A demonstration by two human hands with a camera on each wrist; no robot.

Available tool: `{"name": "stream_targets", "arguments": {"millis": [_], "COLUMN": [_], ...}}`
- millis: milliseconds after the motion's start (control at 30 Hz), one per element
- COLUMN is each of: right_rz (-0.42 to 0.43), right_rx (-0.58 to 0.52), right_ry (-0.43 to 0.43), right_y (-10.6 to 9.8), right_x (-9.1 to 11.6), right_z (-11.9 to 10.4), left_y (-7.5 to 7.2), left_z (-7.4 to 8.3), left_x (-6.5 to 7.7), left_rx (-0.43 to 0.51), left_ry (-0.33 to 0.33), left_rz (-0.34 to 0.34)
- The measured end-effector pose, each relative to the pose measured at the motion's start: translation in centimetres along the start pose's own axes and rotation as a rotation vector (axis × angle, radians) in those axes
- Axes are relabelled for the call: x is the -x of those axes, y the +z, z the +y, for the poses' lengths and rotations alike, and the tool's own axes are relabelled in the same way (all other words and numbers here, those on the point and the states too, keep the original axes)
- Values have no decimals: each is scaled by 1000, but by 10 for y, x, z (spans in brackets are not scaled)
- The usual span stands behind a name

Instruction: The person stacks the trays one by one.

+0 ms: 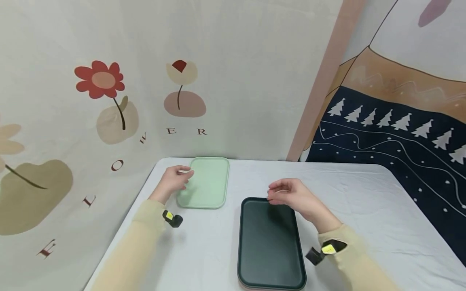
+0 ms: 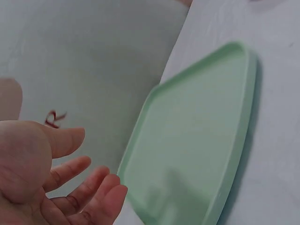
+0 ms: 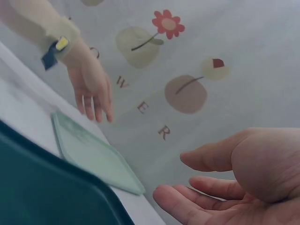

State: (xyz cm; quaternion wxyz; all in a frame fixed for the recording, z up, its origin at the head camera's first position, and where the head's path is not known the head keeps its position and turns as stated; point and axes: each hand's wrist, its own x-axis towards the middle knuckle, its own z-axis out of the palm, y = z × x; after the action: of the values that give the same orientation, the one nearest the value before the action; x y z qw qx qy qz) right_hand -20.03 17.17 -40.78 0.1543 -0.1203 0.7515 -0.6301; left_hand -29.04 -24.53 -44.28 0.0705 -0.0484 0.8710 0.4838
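A light green tray (image 1: 208,184) lies at the back of the white table. My left hand (image 1: 173,182) hovers over its left edge, fingers loosely bent and holding nothing; the left wrist view shows the palm beside the green tray (image 2: 187,136). Nearer to me lies a dark green tray (image 1: 271,246), longer than the light one, with a pinkish edge just showing beneath its front. Above its far right corner is my right hand (image 1: 291,194), relaxed with thumb and fingers apart and nothing between them in the right wrist view.
The white-covered table (image 1: 349,202) meets a pale wall cloth (image 1: 247,81) with printed flowers and letters. A dark patterned cloth (image 1: 382,149) hangs at the right. A black band with a small camera (image 1: 172,218) is strapped on the left wrist, and another (image 1: 324,251) on the right.
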Motion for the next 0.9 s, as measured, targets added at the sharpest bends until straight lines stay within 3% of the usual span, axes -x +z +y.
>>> {"name": "stream_targets", "arguments": {"millis": [200,333,533,733,900], "right_rz": [-5,-3,9,30,32], "right_rx": [-44,-41,-45,-97,-130], "right_ry": [3,43,163,313,364], "right_y": [29,48,77,101,112], "right_x": [-43,-71,-110,-136,-147], "right_z": [-3,3,18,29,33], "left_y": [-14,-12,-6,-4,-2], "left_z": [-11,-20,-28,-29,-28], "left_x": [-18,-27,-32,-34,-35], "left_rx": [-66,-89,-42,-5,-49], "left_ry": [-74,-143,-223,-275,-272], "left_rz": [25,-5,-44,-84,-88]}}
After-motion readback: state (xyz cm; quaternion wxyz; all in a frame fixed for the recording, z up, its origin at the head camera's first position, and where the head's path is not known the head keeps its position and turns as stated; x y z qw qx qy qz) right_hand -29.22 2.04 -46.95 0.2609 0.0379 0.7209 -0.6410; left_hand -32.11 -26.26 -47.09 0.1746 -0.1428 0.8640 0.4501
